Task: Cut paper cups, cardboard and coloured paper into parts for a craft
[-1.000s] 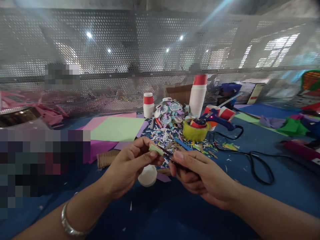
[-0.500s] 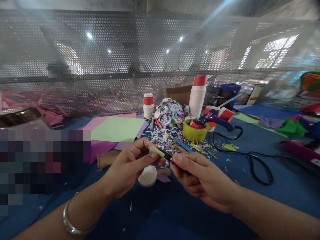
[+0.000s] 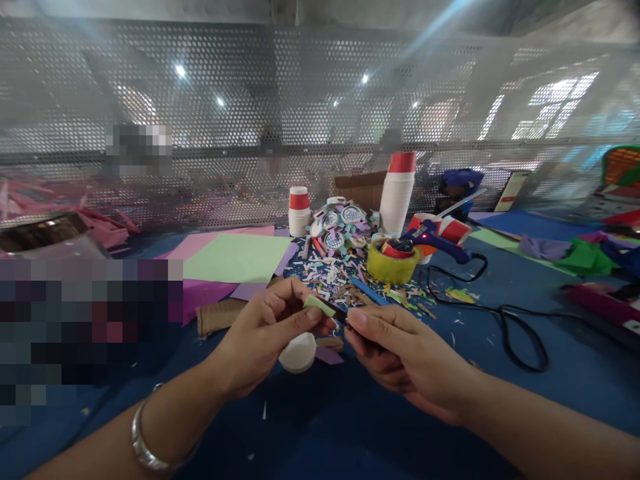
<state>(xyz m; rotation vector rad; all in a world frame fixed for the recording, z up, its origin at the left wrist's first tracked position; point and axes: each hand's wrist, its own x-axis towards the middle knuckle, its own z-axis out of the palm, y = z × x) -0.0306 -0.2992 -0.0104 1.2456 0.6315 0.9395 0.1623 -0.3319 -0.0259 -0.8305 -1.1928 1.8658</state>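
Between the thumb and fingers of my left hand [image 3: 273, 327] is a small pale green piece of paper [image 3: 320, 306]. My right hand [image 3: 400, 347] is wrapped round dark scissors [image 3: 340, 311], their handles mostly hidden by the fingers. The dark blade points left and meets the paper at its upper edge. Just below my left fingertips, a white paper cup [image 3: 297, 353] shows its round end. A purple paper piece [image 3: 329, 355] and a brown corrugated scrap [image 3: 330, 343] lie beside it.
Paper scraps [image 3: 330, 272] and a heap of decorated discs [image 3: 334, 239] lie ahead, near stacked cups [image 3: 397, 200]. A yellow tape roll [image 3: 393, 265] sits before a blue glue gun [image 3: 440, 243] with a black cord [image 3: 505, 320]. Coloured sheets [image 3: 235, 259] lie left; a perforated metal screen [image 3: 300, 87] stands behind.
The view has shifted very slightly, so everything sits a little further right. Both hands keep nearly the same pose, and the scissors stay at the green paper.
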